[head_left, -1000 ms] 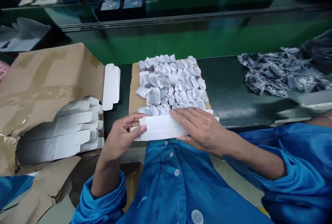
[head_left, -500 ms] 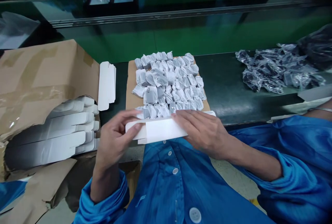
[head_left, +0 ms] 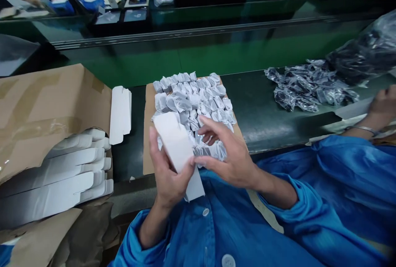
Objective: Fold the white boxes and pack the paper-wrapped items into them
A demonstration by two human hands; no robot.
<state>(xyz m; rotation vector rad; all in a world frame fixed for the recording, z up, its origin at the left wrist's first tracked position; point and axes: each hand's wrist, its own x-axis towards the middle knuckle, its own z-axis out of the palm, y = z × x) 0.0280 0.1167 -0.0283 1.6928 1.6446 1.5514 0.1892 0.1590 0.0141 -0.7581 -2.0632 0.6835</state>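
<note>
Over the near edge of the cardboard sheet (head_left: 149, 135), the left hand (head_left: 168, 176) is gripping a white carton (head_left: 175, 143), fingers closed round its lower half (the top is tilting up-left). The right hand (head_left: 229, 158) is touching the carton's edge with its thumb, fingers loosely spread above the wrapped pouches (head_left: 198, 94) lying on the sheet. Left of the sheet, flat cartons (head_left: 62, 172) are sitting stacked; far right, clear bags (head_left: 306, 87) are lying on the worktop (head_left: 269, 114).

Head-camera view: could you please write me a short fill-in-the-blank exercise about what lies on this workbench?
The left hand holds a slim box whose colour is ___.
The wrapped packets lie on a brown ___ sheet.
The flat folded boxes are stacked in the open carton on the person's ___ side.
Missing words: white, cardboard, left.
</note>
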